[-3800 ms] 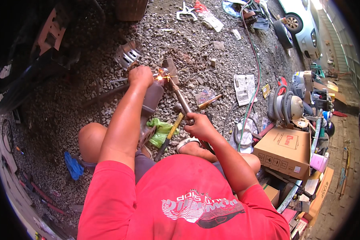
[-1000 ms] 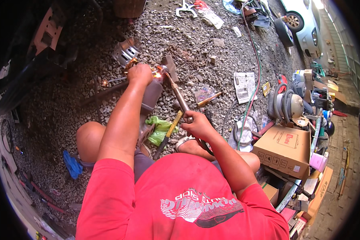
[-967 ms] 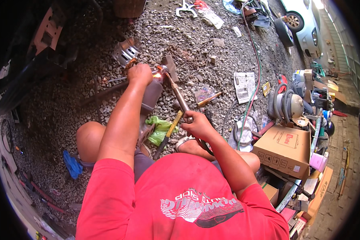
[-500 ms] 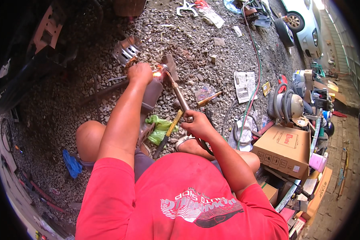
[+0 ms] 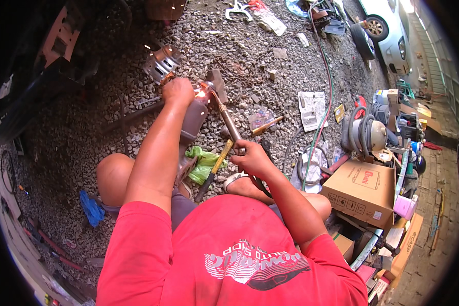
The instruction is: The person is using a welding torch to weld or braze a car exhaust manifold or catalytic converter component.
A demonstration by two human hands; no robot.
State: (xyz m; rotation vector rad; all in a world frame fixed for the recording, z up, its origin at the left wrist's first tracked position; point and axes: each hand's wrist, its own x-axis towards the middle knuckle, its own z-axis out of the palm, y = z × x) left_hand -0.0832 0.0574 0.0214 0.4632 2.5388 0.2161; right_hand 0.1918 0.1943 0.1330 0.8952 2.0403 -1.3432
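Observation:
My right hand (image 5: pixel 252 159) is wrapped round a long brass-coloured gas torch (image 5: pixel 229 121), its tip angled up and left. At the tip a bright orange glow and sparks show on the upper end of a dark grey metal cylinder (image 5: pixel 193 122), perhaps an exhaust part. My left hand (image 5: pixel 178 92) is closed in a fist just left of the glow; what it grips is mostly hidden. A thin rod (image 5: pixel 149 100) shows left of that fist. Just beyond lies a slotted, curved metal shield (image 5: pixel 163 64). A brownish metal block (image 5: pixel 216 84) sits right of the flame.
Between my legs lie a yellow-and-black handle (image 5: pixel 215 171) and a green plastic bag (image 5: pixel 203 164) on gravel. Red and green hoses (image 5: pixel 327 76) run along the right. A cardboard box (image 5: pixel 362 191), a tank wrapped in hose (image 5: pixel 375 133) and a parked car (image 5: pixel 392 43) stand farther right.
More sparks now fly from the heated spot, some up toward the far left. My left hand has shifted very slightly; my right hand and the torch stay nearly still.

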